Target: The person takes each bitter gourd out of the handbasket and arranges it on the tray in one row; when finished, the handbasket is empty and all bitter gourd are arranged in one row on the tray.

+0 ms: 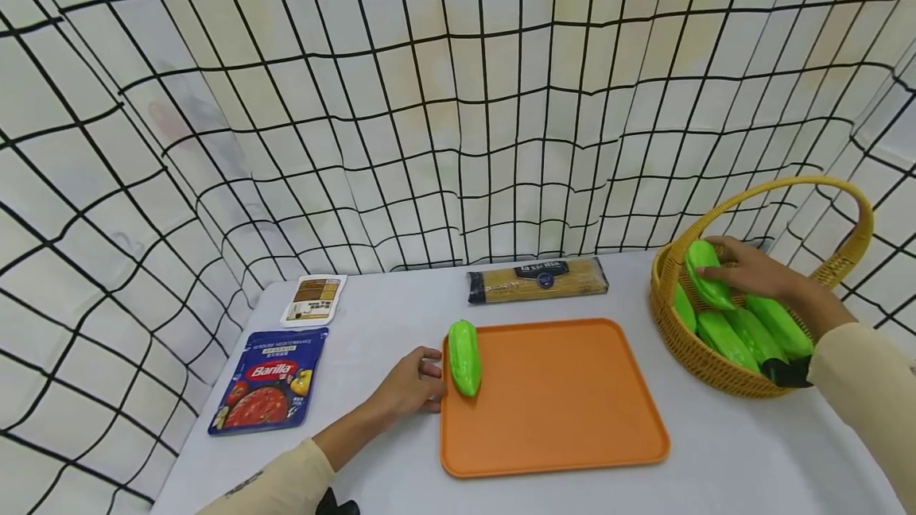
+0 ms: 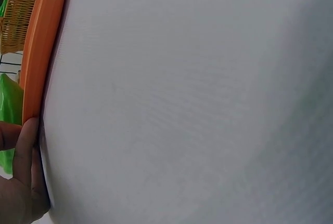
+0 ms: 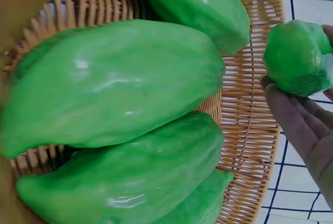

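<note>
At the left rim of an orange tray (image 1: 551, 396), my left hand (image 1: 408, 384) holds the edge with bent fingers; in the left wrist view fingertips (image 2: 30, 125) meet the tray's outer wall. One green gourd-like vegetable (image 1: 465, 358) lies on the tray, close beside that hand. My right hand (image 1: 751, 267) grips another green gourd-like vegetable (image 1: 707, 275) over the far left side of a wicker basket (image 1: 676, 344). Its lower end points towards the basket in the head view. Several similar vegetables (image 3: 114, 83) lie inside the basket, under the right wrist.
Behind the tray lies a pack of spaghetti (image 1: 538, 280). To the left are a blue Barilla pouch (image 1: 270, 380) and a small white-and-brown packet (image 1: 315, 300). The basket's tall handle (image 1: 855, 213) arches near the right forearm. Black-gridded white cloth (image 1: 501, 118) hangs around the table.
</note>
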Demonstrator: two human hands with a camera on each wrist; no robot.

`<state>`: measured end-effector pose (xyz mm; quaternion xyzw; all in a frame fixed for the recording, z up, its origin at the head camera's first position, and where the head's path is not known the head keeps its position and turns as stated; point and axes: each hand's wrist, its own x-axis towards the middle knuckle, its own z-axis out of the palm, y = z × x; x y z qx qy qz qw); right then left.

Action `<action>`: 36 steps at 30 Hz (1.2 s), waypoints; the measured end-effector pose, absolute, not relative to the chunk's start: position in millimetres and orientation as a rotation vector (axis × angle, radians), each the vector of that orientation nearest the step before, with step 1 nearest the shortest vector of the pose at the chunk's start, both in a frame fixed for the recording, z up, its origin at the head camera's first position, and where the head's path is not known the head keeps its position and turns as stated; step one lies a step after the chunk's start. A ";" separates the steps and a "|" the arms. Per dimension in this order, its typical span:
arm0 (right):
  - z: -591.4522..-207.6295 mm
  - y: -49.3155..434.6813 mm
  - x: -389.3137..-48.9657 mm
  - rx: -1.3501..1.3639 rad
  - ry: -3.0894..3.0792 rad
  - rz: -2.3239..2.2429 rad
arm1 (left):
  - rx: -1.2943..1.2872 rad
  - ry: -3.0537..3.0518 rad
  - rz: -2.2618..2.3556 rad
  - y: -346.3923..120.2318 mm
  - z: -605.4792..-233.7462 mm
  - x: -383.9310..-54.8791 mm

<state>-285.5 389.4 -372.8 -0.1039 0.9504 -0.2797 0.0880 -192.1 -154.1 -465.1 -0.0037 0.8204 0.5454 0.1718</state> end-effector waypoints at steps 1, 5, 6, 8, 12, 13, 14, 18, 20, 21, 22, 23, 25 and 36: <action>-372.7 388.1 -283.4 -0.317 2.830 -0.841 | -0.015 2.331 1.550 -154.3 -464.8 -191.5; -371.1 385.4 -273.9 -0.311 2.816 -0.889 | -0.028 2.334 1.560 -154.3 -464.1 -190.1; -370.3 384.9 -271.8 -0.305 2.796 -0.911 | -0.034 2.335 1.563 -154.4 -464.2 -190.0; -367.8 384.1 -267.2 -0.294 2.793 -0.925 | -0.033 2.340 1.561 -154.4 -463.8 -190.3; -362.6 381.3 -257.2 -0.311 2.796 -0.952 | -0.028 2.346 1.554 -154.6 -464.2 -190.9; -361.5 380.8 -254.5 -0.326 2.796 -0.960 | -0.024 2.345 1.551 -154.6 -464.5 -191.0; -360.2 380.2 -251.7 -0.340 2.794 -0.970 | -0.020 2.347 1.547 -154.6 -464.8 -191.2; -356.9 378.1 -241.8 -0.396 2.780 -1.003 | -0.010 2.341 1.549 -154.8 -466.5 -191.6; -356.0 377.0 -237.2 -0.426 2.774 -1.029 | -0.010 2.339 1.550 -154.3 -466.7 -191.8; -356.0 376.5 -235.0 -0.433 2.770 -1.039 | -0.009 2.336 1.552 -154.2 -466.9 -191.9; -356.0 375.7 -232.8 -0.441 2.766 -1.048 | -0.009 2.337 1.552 -154.3 -467.2 -192.1; -356.3 375.0 -230.6 -0.450 2.757 -1.060 | -0.006 2.339 1.553 -154.7 -467.0 -191.8; -357.1 373.4 -226.7 -0.458 2.751 -1.065 | -0.020 2.335 1.557 -155.1 -467.1 -191.6; -355.3 368.4 -211.0 -0.497 2.787 -0.984 | -0.003 2.340 1.540 -155.3 -467.6 -192.6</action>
